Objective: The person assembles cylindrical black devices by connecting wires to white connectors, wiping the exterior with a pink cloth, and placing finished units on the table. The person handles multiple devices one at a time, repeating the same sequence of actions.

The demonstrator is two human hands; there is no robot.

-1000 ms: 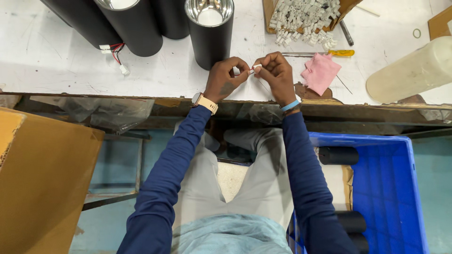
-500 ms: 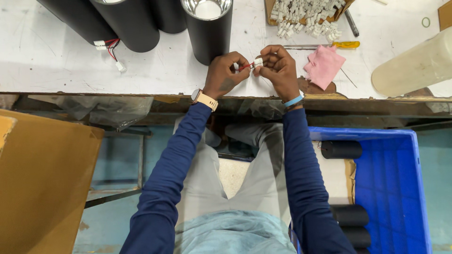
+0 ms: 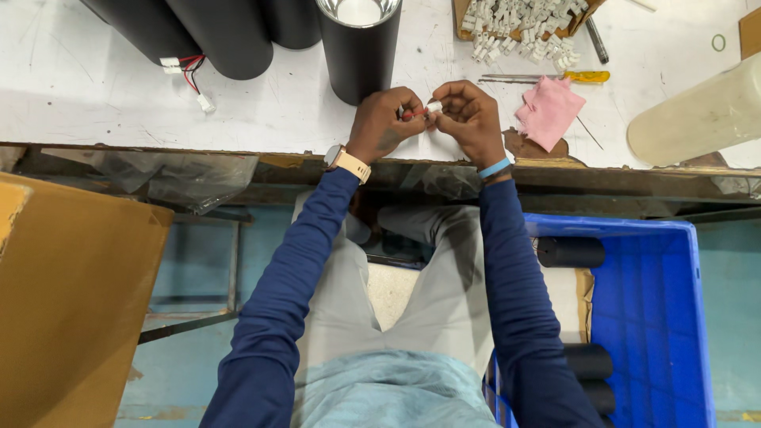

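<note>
My left hand and right hand meet over the white bench, fingertips pinched together on a small white connector with a bit of red wire showing at its nine o'clock side. At twelve o'clock from it stands a black cylinder. At two o'clock lies a box of white connectors; at three o'clock, a screwdriver and pink cloth.

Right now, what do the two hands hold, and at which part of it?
Both hands pinch one small white connector at the fingertips: right hand on its white body, left hand at the end where a red wire shows.
</note>
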